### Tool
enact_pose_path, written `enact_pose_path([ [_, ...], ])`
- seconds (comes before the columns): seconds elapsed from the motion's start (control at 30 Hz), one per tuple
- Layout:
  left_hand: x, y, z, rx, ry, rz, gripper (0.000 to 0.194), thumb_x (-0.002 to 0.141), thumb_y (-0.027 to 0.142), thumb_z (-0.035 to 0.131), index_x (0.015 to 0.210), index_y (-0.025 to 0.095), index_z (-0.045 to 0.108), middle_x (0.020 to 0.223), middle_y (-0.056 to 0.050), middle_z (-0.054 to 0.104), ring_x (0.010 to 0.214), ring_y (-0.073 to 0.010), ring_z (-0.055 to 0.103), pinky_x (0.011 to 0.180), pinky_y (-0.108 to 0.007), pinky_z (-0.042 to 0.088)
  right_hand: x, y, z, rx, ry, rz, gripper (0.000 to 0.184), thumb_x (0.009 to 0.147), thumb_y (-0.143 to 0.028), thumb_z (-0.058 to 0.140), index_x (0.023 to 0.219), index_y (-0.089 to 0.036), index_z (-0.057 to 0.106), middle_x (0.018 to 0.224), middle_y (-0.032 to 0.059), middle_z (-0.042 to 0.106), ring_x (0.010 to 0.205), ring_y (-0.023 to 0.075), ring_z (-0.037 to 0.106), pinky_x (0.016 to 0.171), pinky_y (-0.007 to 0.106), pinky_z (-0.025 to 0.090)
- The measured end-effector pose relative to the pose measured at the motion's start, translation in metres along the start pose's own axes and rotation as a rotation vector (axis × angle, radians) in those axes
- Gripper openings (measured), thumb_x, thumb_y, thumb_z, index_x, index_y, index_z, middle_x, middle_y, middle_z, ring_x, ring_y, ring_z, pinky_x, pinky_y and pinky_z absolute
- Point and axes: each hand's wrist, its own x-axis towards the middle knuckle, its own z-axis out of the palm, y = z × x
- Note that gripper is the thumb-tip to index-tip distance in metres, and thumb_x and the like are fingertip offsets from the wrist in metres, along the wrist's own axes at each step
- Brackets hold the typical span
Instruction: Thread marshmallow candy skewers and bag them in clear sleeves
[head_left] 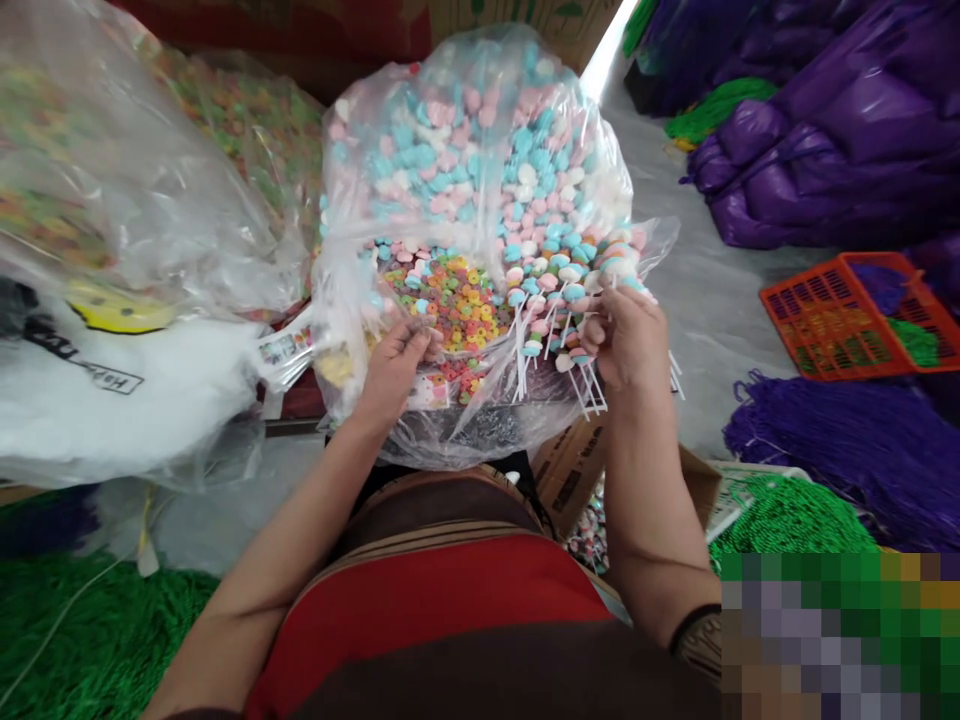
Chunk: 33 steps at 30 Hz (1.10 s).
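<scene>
A large clear plastic bag (495,230) in front of me holds pink, blue and white candies (450,150). Small yellow, orange and green candy rings (469,305) lie in its near part. My left hand (397,365) is closed at the left edge of these rings, thumb against fingers; whatever is between them is too small to tell. On the right, my right hand (630,335) pinches a candy skewer, its threaded candies (619,262) showing above the fingers. Several more candy skewers (551,290) with white sticks lie in a pile beside that hand, sticks pointing toward me.
Another bag of candy rings (247,150) and a white printed bag (135,390) are at left. An open cardboard box (574,470) sits below my right forearm. To the right are an orange crate (825,320), purple strands (817,450), green strands (795,520) and purple bags (832,140).
</scene>
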Motion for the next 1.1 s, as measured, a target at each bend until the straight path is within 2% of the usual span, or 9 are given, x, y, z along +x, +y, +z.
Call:
enact_pose_path([
  [0.1, -0.002, 0.000, -0.001, 0.014, 0.005, 0.015, 0.029, 0.081, 0.042, 0.076, 0.101, 0.021, 0.072, 0.084, 0.000, 0.075, 0.070, -0.0105, 0.068, 0.068, -0.024, 0.059, -0.011, 0.003, -0.003, -0.076, 0.045, -0.020, 0.026, 0.094, -0.035, 0.059, 0.114, -0.019, 0.064, 0.077, 0.0020, 0.072, 0.040, 0.0065, 0.039, 0.042, 0.025, 0.032],
  [0.23, -0.002, 0.000, -0.003, 0.036, -0.012, 0.021, 0.025, 0.083, 0.039, 0.075, 0.100, 0.021, 0.072, 0.083, -0.001, 0.075, 0.072, -0.0112, 0.069, 0.072, -0.026, 0.060, -0.058, 0.017, -0.014, -0.285, 0.179, -0.156, 0.059, 0.096, -0.036, 0.060, 0.150, -0.018, 0.047, 0.081, 0.0018, 0.075, 0.041, 0.0085, 0.045, 0.045, 0.027, 0.036],
  [0.3, -0.002, 0.000, -0.002, 0.048, -0.030, 0.021, 0.023, 0.084, 0.037, 0.074, 0.101, 0.021, 0.073, 0.083, -0.001, 0.075, 0.072, -0.0113, 0.069, 0.072, -0.025, 0.060, -0.081, 0.033, -0.019, -0.416, 0.086, -0.151, 0.047, 0.096, -0.042, 0.059, 0.139, -0.021, 0.060, 0.080, 0.0015, 0.075, 0.047, 0.0119, 0.052, 0.050, 0.028, 0.043],
  [0.43, -0.001, -0.003, 0.001, 0.076, -0.046, 0.015, 0.022, 0.086, 0.036, 0.072, 0.103, 0.022, 0.074, 0.085, -0.001, 0.076, 0.071, -0.0114, 0.068, 0.070, -0.025, 0.059, -0.100, 0.067, -0.016, -0.803, -0.107, -0.188, 0.029, 0.093, -0.038, 0.057, 0.106, -0.020, 0.076, 0.092, 0.0095, 0.078, 0.083, 0.0247, 0.071, 0.076, 0.037, 0.055],
  [0.6, -0.002, -0.009, 0.003, 0.100, -0.080, 0.042, 0.025, 0.088, 0.040, 0.069, 0.106, 0.023, 0.073, 0.085, -0.002, 0.073, 0.075, -0.0135, 0.069, 0.072, -0.027, 0.059, -0.090, 0.078, 0.008, -1.227, -0.168, -0.165, 0.040, 0.094, -0.038, 0.057, 0.125, -0.017, 0.073, 0.106, 0.0150, 0.075, 0.088, 0.0285, 0.069, 0.070, 0.036, 0.048],
  [0.8, -0.020, -0.008, 0.009, 0.368, -0.157, 0.191, 0.022, 0.092, 0.034, 0.062, 0.105, 0.021, 0.074, 0.097, -0.004, 0.077, 0.091, -0.0187, 0.070, 0.088, -0.033, 0.057, -0.083, 0.068, 0.014, -1.327, -0.230, -0.144, 0.034, 0.096, -0.028, 0.053, 0.122, -0.016, 0.072, 0.106, 0.0152, 0.073, 0.092, 0.0289, 0.067, 0.070, 0.034, 0.044],
  [0.93, -0.035, -0.011, 0.020, 0.648, -0.343, 0.422, 0.022, 0.095, 0.025, 0.056, 0.104, 0.021, 0.076, 0.100, -0.007, 0.076, 0.099, -0.0224, 0.069, 0.094, -0.037, 0.053, -0.082, 0.064, 0.012, -1.337, -0.285, -0.132, 0.035, 0.095, -0.023, 0.052, 0.123, -0.015, 0.070, 0.109, 0.0155, 0.074, 0.098, 0.0297, 0.067, 0.073, 0.034, 0.045],
  [1.0, -0.038, -0.015, 0.023, 0.729, -0.435, 0.494, 0.023, 0.094, 0.020, 0.054, 0.104, 0.021, 0.076, 0.101, -0.009, 0.076, 0.100, -0.0236, 0.068, 0.095, -0.038, 0.053, -0.081, 0.064, 0.015, -1.348, -0.273, -0.118, 0.035, 0.096, -0.026, 0.053, 0.125, -0.015, 0.069, 0.110, 0.0162, 0.074, 0.098, 0.0305, 0.068, 0.073, 0.035, 0.045],
  [1.1, -0.037, -0.021, 0.025, 0.792, -0.473, 0.526, 0.026, 0.094, 0.017, 0.052, 0.105, 0.021, 0.075, 0.104, -0.010, 0.076, 0.101, -0.0246, 0.067, 0.095, -0.040, 0.052, -0.077, 0.064, 0.022, -1.376, -0.208, -0.084, 0.034, 0.096, -0.027, 0.052, 0.121, -0.015, 0.070, 0.110, 0.0176, 0.075, 0.094, 0.0309, 0.069, 0.073, 0.035, 0.045],
])
